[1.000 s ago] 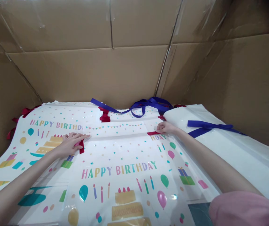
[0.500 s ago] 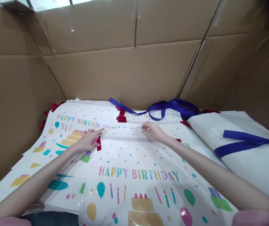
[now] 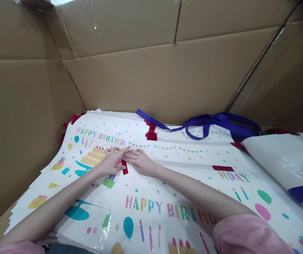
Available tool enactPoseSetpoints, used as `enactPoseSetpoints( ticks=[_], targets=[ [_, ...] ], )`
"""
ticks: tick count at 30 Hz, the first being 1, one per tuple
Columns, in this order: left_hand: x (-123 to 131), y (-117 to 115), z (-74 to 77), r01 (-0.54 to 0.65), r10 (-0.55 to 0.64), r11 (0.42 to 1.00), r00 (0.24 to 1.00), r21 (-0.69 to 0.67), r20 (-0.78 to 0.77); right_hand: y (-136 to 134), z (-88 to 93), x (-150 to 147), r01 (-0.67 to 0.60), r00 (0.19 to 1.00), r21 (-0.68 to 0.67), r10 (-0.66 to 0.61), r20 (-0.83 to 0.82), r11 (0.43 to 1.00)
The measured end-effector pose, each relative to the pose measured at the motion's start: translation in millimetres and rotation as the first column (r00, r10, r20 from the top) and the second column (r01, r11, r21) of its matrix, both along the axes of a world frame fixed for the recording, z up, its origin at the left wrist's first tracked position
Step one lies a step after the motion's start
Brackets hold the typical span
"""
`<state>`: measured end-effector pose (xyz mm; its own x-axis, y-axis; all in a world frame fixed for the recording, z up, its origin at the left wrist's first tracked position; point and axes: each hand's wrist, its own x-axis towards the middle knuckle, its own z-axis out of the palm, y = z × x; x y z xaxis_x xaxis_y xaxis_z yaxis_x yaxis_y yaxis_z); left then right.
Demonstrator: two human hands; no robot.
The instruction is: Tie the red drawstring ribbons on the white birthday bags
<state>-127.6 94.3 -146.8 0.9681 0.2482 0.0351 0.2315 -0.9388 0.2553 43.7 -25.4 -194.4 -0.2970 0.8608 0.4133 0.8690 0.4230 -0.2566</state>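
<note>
A white bag printed HAPPY BIRTHDAY [image 3: 178, 165] lies flat in front of me, with candles, balloons and a cake on it. My left hand [image 3: 111, 162] rests at its upper left corner, index finger stretched out and thumb apart, beside a short red ribbon [image 3: 125, 168]. Right against it, my right hand [image 3: 140, 162] lies on the bag with its fingers pointing left, touching the left fingertips. What lies under the fingertips is hidden. Another red ribbon [image 3: 223, 168] shows on the bag's right side.
A fanned stack of similar printed sheets [image 3: 42, 192] spreads to the left. Loose blue ribbon [image 3: 220, 121] lies along the back. On the right is a folded white bundle [image 3: 278, 155] with a blue band. Tall cardboard walls [image 3: 146, 81] enclose the back and sides.
My right hand has moved left along the bag's top edge to meet my left hand, which stays at the corner. The view has turned slightly right.
</note>
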Motion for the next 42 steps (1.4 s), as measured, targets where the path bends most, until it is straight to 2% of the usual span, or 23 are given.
enactPoseSetpoints(
  ticks=[11, 18, 22, 25, 27, 29, 32, 35, 36, 38, 42],
  targets=[
    [-1.2, -1.5, -4.0, -0.021, 0.023, 0.999, 0.999, -0.037, 0.048, -3.7, -7.8, -1.3, 0.036, 0.999, -0.012, -0.036, 0.034, 0.999],
    [-17.0, 5.8, 4.2, -0.154, 0.166, 0.984, 0.976, -0.092, 0.139, -1.9, -10.5, -0.9, 0.05, 0.997, -0.044, -0.048, 0.052, 0.998],
    [-15.5, 16.2, 3.9, -0.196, 0.211, 0.975, 0.966, -0.108, 0.148, -5.6, -2.7, -1.8, 0.061, 0.998, -0.027, -0.06, 0.017, 0.998],
    [-7.0, 26.0, 3.2, -0.166, 0.182, 0.981, 0.965, -0.102, 0.187, -17.4, 9.8, 16.2, 0.174, 0.983, 0.02, -0.172, -0.072, 0.985],
    [1.5, 30.9, 5.1, -0.147, 0.159, 0.986, 0.967, -0.077, 0.198, -30.6, 17.5, 43.6, 0.304, 0.947, 0.049, -0.297, -0.12, 0.951],
    [12.7, 33.1, 9.1, -0.14, 0.143, 0.99, 0.968, -0.031, 0.205, -47.6, 22.4, 80.5, 0.457, 0.885, 0.043, -0.449, -0.125, 0.889],
    [35.1, 30.9, 16.2, -0.102, 0.087, 0.993, 0.973, 0.061, 0.214, -75.4, 22.9, 137.6, 0.68, 0.729, -0.085, -0.684, -0.026, 0.728],
    [62.8, 24.2, 21.1, -0.055, 0.017, 0.983, 0.977, 0.174, 0.212, -96.5, 18.0, 176.0, 0.742, 0.655, -0.284, -0.748, 0.109, 0.608],
    [72.2, 21.7, 21.8, -0.043, -0.002, 0.976, 0.978, 0.212, 0.207, -100.7, 15.8, 183.1, 0.732, 0.657, -0.341, -0.743, 0.126, 0.59],
    [89.3, 17.6, 22.0, -0.022, -0.031, 0.961, 0.982, 0.275, 0.188, -104.7, 11.0, 190.3, 0.708, 0.672, -0.39, -0.731, 0.115, 0.589],
    [110.0, 14.9, 18.5, 0.037, -0.078, 0.952, 0.989, 0.305, 0.123, -101.4, 2.3, 192.3, 0.72, 0.654, -0.366, -0.752, 0.076, 0.589]
  ],
)
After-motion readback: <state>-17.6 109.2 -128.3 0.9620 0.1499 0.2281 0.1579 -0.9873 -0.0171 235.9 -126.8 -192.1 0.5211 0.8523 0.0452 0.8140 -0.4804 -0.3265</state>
